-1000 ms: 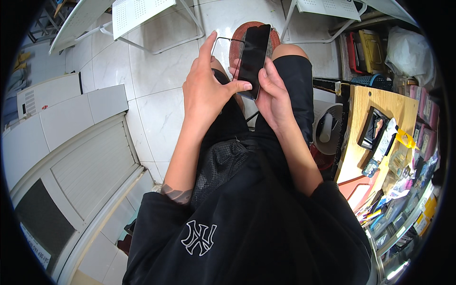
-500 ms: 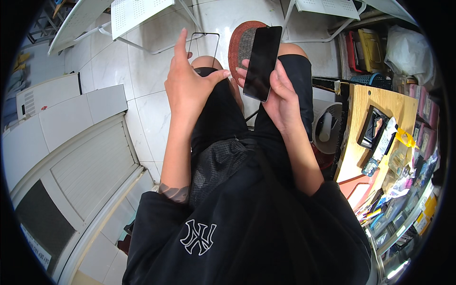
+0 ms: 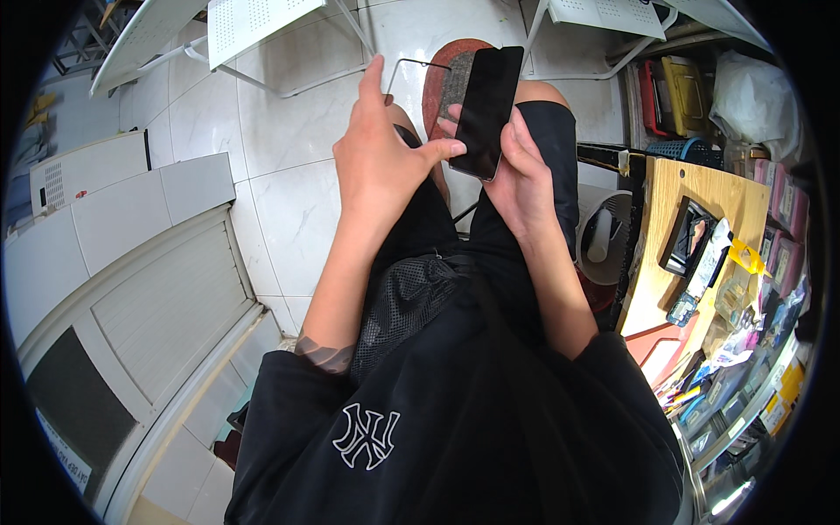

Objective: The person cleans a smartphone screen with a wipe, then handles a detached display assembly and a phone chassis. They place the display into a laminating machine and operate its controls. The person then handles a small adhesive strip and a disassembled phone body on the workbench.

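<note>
A phone with a dark, blank screen [image 3: 486, 112] lies tilted in my right hand [image 3: 525, 192]. The right thumb presses along its right edge, and the fingers come round from underneath to the left edge. Between the thumb and fingers of my left hand [image 3: 381, 171] is a thin clear screen protector with a narrow dark border [image 3: 423, 62]. It stands just left of the phone, and much of it is hidden behind the left hand. The left thumb tip overlaps the phone's lower left edge; whether it touches cannot be made out.
On the right, a wooden bench [image 3: 665, 188] bears an opened phone frame [image 3: 688, 234], a loose circuit part [image 3: 700, 276] and a yellow-tipped bottle [image 3: 746, 255]. Below it is a grey bin [image 3: 604, 232]. White folding chairs [image 3: 262, 31] and a red-grey mat [image 3: 437, 87] are ahead.
My left hand has moved right with the screen protector, bringing it close beside the phone. The right hand and phone have barely moved.
</note>
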Motion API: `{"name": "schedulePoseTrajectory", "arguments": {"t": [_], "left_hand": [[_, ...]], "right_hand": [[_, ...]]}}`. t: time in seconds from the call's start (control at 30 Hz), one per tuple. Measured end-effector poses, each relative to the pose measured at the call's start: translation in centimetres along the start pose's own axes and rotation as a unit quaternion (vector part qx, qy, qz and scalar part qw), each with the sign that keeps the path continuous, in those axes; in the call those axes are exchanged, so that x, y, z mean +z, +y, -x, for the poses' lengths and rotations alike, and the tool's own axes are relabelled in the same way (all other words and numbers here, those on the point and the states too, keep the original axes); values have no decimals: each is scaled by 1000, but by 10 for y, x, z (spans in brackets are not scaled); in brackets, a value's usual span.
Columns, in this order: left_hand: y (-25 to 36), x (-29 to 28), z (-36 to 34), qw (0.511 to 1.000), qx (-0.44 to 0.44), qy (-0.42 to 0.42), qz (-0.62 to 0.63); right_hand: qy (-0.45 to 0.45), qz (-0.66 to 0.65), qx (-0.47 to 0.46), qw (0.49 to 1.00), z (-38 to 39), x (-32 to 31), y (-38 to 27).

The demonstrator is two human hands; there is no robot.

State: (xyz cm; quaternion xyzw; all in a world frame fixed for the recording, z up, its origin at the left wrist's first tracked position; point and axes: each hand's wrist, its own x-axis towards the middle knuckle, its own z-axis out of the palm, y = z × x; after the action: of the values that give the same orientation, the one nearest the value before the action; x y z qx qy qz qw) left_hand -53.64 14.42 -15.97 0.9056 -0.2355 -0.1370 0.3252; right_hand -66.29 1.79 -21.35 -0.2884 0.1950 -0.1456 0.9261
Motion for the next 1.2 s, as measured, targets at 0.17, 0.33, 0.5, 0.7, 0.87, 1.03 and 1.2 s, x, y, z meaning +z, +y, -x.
{"name": "schedulePoseTrajectory", "arguments": {"t": [0.17,0.33,0.5,0.7,0.87,1.03,1.2], "left_hand": [[7,5,1,1000,20,-12,-17],[3,4,-1,1000,0,-22,6],[-11,-1,-9,998,-9,47,-49],[-17,-6,-9,994,-6,72,-80],[-12,-1,-5,997,6,50,-63],[-24,-8,-10,994,-4,73,-85],[-31,-17,-13,993,-34,67,-90]], "right_hand": [[12,-15,6,1000,0,7,3],[12,-10,14,1000,3,11,2],[-6,-8,13,1000,12,7,4],[11,-16,2,1000,11,-4,-4],[-2,-23,-1,1000,9,-4,-5],[20,-84,28,996,6,-6,-6],[32,-59,33,997,3,-8,-5]]}}
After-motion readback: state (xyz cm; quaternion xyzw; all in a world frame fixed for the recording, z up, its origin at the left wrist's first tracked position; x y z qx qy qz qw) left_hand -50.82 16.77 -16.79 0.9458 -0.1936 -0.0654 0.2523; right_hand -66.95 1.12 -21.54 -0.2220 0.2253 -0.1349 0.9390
